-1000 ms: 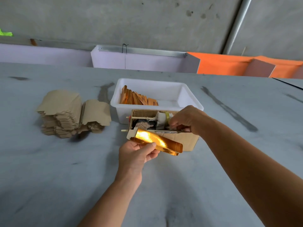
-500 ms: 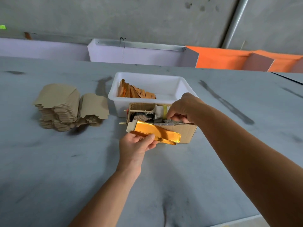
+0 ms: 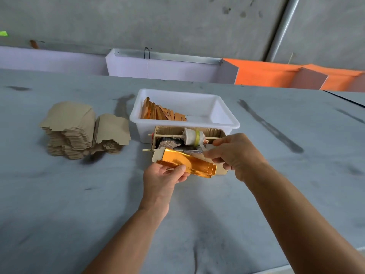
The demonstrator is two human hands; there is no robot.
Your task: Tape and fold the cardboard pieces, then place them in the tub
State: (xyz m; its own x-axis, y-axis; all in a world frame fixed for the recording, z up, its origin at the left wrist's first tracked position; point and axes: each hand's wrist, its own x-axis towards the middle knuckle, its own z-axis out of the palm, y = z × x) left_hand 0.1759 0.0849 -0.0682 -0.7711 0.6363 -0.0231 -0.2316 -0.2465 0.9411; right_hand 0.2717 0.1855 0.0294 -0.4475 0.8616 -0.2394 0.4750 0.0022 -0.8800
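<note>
cardboard with a shiny gold face [image 3: 187, 162] is held above the grey table [image 3: 79, 214], just in front of the tape box [image 3: 189, 139]. left hand [image 3: 164, 178] grips its near left end, with the thumb on the gold face and the fingers curled under it. right hand [image 3: 235, 153] is at the far right end of the piece, its thumb and first fingers pinching a thin pale strip [image 3: 205, 148] that looks like tape; if the strip already touches the gold piece i cannot tell. the tape box is a small open brown carton, and a thin stick goes across it with a white roll [image 3: 192, 137] on it that has a yellow band. some dark lumps lie inside the box on the left, but what they are is not clear. just behind the box stands the white tub [image 3: 227, 117], touching it or almost. in the left part of the tub a row of orange-brown folded pieces [image 3: 162, 113] leans together. far to the left of the tub, well apart from the hands, two stacks of flat brown cardboard [image 3: 83, 129] sit on the table, the left stack higher. behind the table there are pale purple boards [image 3: 167, 68] and orange boards [image 3: 276, 74] before a concrete wall [image 3: 138, 22].
</note>
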